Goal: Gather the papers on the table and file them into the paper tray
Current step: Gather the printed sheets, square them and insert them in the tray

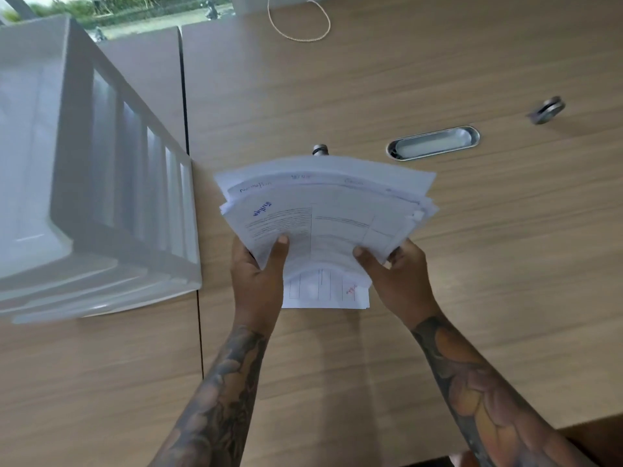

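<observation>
A loose stack of white papers (330, 210) with printed text and tables is held above the wooden table (404, 79), fanned and uneven. My left hand (258, 274) grips its near left edge, thumb on top. My right hand (397, 274) grips the near right edge, thumb on top as well. One sheet (323, 291) with ruled columns and red writing sticks out below the stack between my hands. The white stacked paper tray (101, 197) stands at the left, its open front toward me, apart from the papers.
A metal oval cable grommet (433, 143) is set in the table behind the papers. A small metal cap (320, 149) peeks over the stack's far edge. A small metal object (547, 110) lies at the right. A beaded cord (300, 21) loops at the back.
</observation>
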